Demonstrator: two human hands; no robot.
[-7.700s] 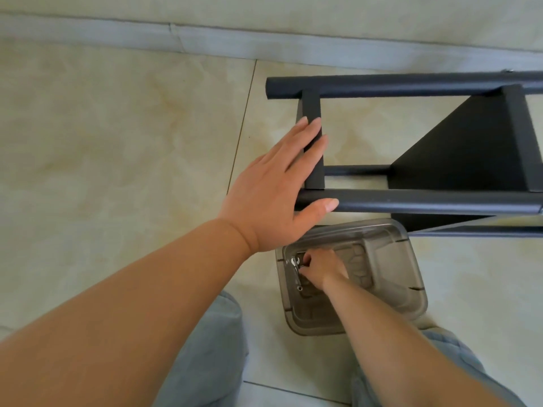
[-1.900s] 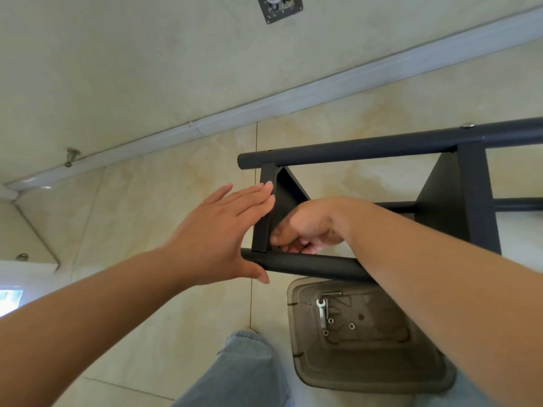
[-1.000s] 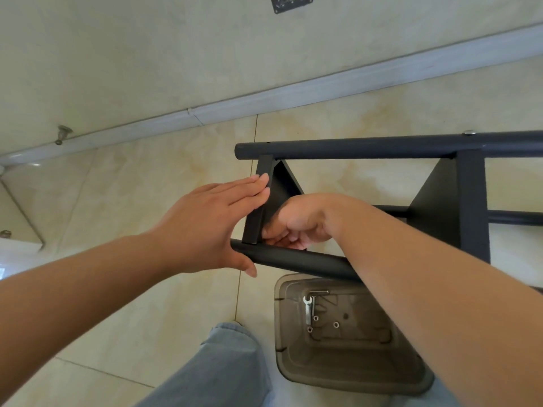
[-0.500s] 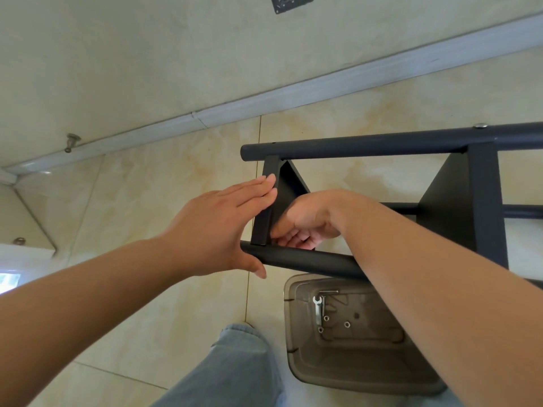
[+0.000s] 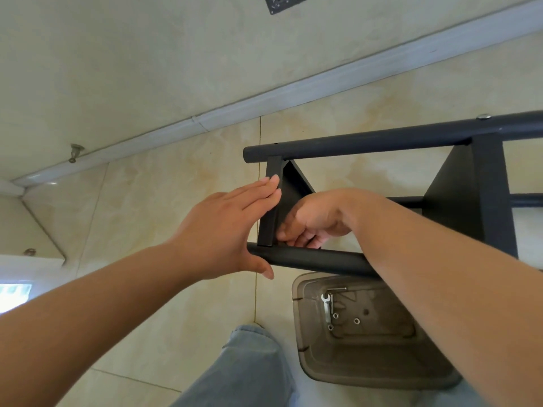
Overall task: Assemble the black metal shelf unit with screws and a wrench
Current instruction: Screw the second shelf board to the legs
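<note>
The black metal shelf unit (image 5: 367, 143) lies on its side on the tiled floor. My left hand (image 5: 223, 230) presses flat against its end crossbar (image 5: 271, 201), with the thumb under the lower tube (image 5: 317, 259). My right hand (image 5: 314, 221) reaches inside the frame. Its fingers are curled and pinched together at the joint of crossbar and lower tube, and the small screw they hold is hidden. A silver wrench (image 5: 326, 306) and a few loose nuts (image 5: 356, 320) lie in the brown plastic bin (image 5: 367, 374) below the frame.
A black shelf panel (image 5: 452, 201) is fixed further right in the frame, with a screw head (image 5: 484, 116) on the upper tube above it. My knee in jeans (image 5: 249, 371) is beside the bin. The wall's skirting (image 5: 293, 92) runs behind.
Since 7.7 s ago my right hand has left the bin and gone to the crossbar joint inside the frame. Over the last second both hands have stayed there; only the camera shifts.
</note>
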